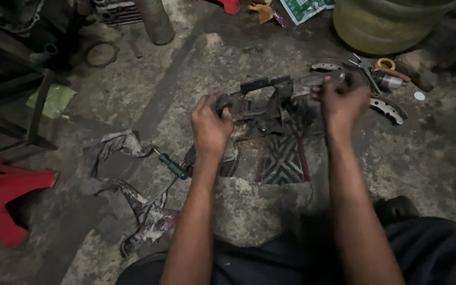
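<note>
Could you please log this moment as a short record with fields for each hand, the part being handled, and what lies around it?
Setting: stained concrete floor, dim light
Left hand: closed on the left end of a dark metal frame part
Right hand: fist near the part's right end; what it holds is blurred
Under the part: patterned cloth
Left of the cloth: green-handled screwdriver on crumpled rags
Right side: curved metal shoe
Far edge: yellow-green bucket
Far left: red panel
</note>
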